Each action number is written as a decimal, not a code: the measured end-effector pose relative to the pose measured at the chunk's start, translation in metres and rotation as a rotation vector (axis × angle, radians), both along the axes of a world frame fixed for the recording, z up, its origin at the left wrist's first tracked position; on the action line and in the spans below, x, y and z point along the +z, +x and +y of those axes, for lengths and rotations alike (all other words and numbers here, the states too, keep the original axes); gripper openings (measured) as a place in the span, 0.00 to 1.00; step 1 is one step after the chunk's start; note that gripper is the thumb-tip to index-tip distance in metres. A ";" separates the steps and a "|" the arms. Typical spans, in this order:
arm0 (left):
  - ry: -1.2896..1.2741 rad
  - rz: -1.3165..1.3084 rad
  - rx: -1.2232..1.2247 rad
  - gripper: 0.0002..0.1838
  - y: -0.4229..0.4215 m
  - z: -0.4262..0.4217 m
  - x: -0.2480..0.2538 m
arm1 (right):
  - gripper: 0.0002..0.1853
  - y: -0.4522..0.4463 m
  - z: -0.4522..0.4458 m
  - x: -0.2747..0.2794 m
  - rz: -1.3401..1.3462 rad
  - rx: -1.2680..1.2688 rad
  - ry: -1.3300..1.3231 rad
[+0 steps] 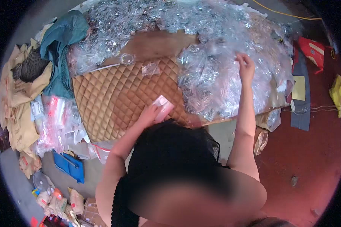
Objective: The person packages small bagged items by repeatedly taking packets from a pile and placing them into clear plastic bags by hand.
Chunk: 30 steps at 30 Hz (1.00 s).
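Observation:
My left hand point(150, 113) is closed on the edge of a small pinkish plastic packet point(163, 107), over the near edge of a brown quilted mat point(106, 98). My right hand point(245, 64) is raised above a large heap of clear plastic packets point(212, 72) on the right, its fingers bent together; whether anything is between them is too small to tell. One clear packet point(150, 69) lies on the upper part of the mat, and a round clear item point(127, 58) sits at its far edge.
Teal cloth point(62, 38) and brown paper bags point(22, 94) stand at the left, beside red-and-clear plastic bags point(55, 125). A blue folder point(69, 166) is on the floor. Red packaging point(311, 53) and a yellow bag point(337, 94) are at the right.

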<state>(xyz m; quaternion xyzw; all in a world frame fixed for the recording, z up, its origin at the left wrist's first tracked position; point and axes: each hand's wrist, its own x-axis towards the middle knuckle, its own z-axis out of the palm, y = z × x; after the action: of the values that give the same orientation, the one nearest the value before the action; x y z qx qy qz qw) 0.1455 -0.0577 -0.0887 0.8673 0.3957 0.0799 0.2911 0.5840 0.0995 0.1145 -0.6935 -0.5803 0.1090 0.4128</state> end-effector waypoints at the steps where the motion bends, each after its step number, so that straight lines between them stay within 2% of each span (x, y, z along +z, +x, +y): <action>1: -0.004 0.000 0.008 0.25 -0.003 -0.004 0.001 | 0.10 0.025 0.003 -0.030 -0.002 -0.044 0.047; 2: -0.028 0.003 0.001 0.24 -0.006 -0.005 0.003 | 0.10 0.065 -0.003 -0.070 -0.002 -0.035 0.044; 4: -0.049 0.003 0.001 0.24 -0.012 -0.009 0.002 | 0.15 0.131 0.007 -0.147 -0.083 -0.146 -0.255; 5: -0.105 -0.035 0.046 0.20 -0.017 -0.013 -0.005 | 0.15 0.118 0.010 -0.140 -0.086 -0.137 -0.253; 7: -0.155 -0.071 0.102 0.17 -0.021 -0.009 0.000 | 0.26 0.071 0.012 -0.109 -0.615 -0.729 -0.197; 8: -0.289 0.007 0.193 0.15 -0.022 -0.005 0.019 | 0.33 0.061 0.024 -0.101 -0.582 -0.664 -0.059; 9: -0.426 0.086 0.283 0.14 -0.023 -0.003 0.029 | 0.33 0.046 0.040 -0.092 -0.581 -0.654 -0.065; 11: -0.382 0.001 0.375 0.12 -0.028 -0.008 0.013 | 0.26 0.016 0.085 -0.087 -0.743 -0.164 0.247; 12: -0.329 -0.087 0.461 0.11 -0.031 -0.008 0.007 | 0.26 0.008 0.111 -0.103 -0.736 -0.154 0.239; 13: -0.340 -0.077 0.474 0.11 -0.030 -0.004 0.011 | 0.25 -0.003 0.139 -0.124 -0.725 -0.124 0.020; 14: -0.218 -0.145 0.481 0.09 -0.026 0.004 0.023 | 0.25 -0.014 0.156 -0.142 -0.708 -0.081 -0.199; 15: -0.093 -0.207 0.495 0.08 -0.025 0.009 0.035 | 0.25 -0.026 0.167 -0.147 -0.695 -0.045 -0.208; 17: -0.191 -0.138 0.510 0.08 -0.027 0.024 0.048 | 0.23 -0.044 0.197 -0.147 -0.718 -0.197 -0.709; 18: -0.287 -0.095 0.485 0.08 -0.028 0.031 0.055 | 0.22 -0.034 0.206 -0.185 -0.743 -0.270 -0.504; 19: -0.299 -0.085 0.504 0.08 -0.029 0.038 0.063 | 0.22 -0.038 0.209 -0.189 -0.741 -0.246 -0.513; 21: -0.346 -0.158 0.491 0.08 -0.032 0.052 0.073 | 0.22 -0.044 0.216 -0.194 -0.644 -0.135 -0.289; 22: -0.349 -0.157 0.506 0.08 -0.032 0.055 0.070 | 0.17 -0.045 0.219 -0.202 -0.381 0.042 -0.044; 23: -0.288 -0.257 0.543 0.07 -0.032 0.057 0.066 | 0.17 -0.047 0.222 -0.210 -0.380 0.059 -0.044; 25: -0.236 -0.349 0.605 0.07 -0.032 0.056 0.057 | 0.13 -0.083 0.193 -0.186 0.660 0.307 -0.340; 28: -0.144 -0.326 0.599 0.07 -0.032 0.051 0.045 | 0.13 -0.158 0.143 -0.191 0.452 0.787 -0.386; 29: -0.219 -0.407 0.683 0.07 -0.030 0.050 0.043 | 0.14 -0.188 0.128 -0.196 0.379 0.934 -0.392; 30: -0.297 -0.492 0.768 0.07 -0.028 0.048 0.043 | 0.15 -0.215 0.117 -0.184 0.152 1.013 -0.472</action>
<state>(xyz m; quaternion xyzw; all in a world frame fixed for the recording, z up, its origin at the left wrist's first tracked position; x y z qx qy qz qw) 0.1179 -0.0099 -0.0454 0.5628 0.6139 0.3272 0.4465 0.3687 0.2168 -0.0692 -0.3919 -0.7694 0.4701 0.1831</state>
